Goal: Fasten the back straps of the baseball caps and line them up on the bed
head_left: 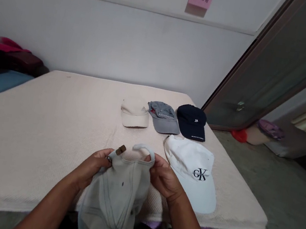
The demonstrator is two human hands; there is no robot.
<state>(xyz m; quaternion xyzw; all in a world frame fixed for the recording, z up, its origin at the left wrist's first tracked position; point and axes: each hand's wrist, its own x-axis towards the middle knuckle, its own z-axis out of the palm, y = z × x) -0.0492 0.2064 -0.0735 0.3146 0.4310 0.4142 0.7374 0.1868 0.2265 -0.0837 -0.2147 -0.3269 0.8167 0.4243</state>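
Observation:
A pale grey cap (115, 198) hangs in front of me over the near edge of the bed, its back strap arching up between my hands. My left hand (93, 167) is closed on the cap's left rear edge by the metal buckle and brown tab. My right hand (164, 179) is closed on the right rear edge beside the strap. A white cap (190, 171) with a black "CK" logo lies on the cream bedcover (35, 130) just right of my right hand.
Three caps lie in a row farther back: beige (134, 113), grey (163, 116), navy (192, 122). Dark bedding (6, 58) is piled at the far left. A glass door (278, 65) leans at the right, with concrete floor (285, 215) beside the bed.

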